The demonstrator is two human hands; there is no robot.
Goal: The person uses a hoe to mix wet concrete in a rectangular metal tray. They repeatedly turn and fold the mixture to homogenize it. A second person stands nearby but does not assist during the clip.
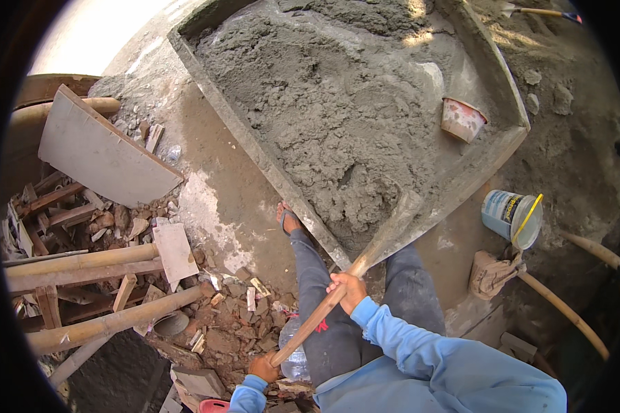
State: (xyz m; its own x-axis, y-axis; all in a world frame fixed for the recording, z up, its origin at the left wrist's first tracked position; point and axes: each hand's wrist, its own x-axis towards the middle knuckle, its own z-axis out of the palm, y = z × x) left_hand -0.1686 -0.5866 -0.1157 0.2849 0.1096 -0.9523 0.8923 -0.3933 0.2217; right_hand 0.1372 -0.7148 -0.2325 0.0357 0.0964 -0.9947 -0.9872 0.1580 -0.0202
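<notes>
A long wooden tool handle slants from the lower left up to the mixing trough. Its far end is thick and caked with cement; whatever head it carries is hidden in the wet grey mortar. My left hand is wrapped round the handle near its butt end, low in the head view. Farther up the shaft, my right hand grips it just short of the trough's near corner. A small, cement-smeared pinkish bucket sits tilted inside the trough on the right.
Right of the trough lie a white bucket with a yellow handle, a dirty sack-like bundle and a pole. On the left are bamboo poles, a grey board and broken rubble. My sandalled foot stands beside the trough.
</notes>
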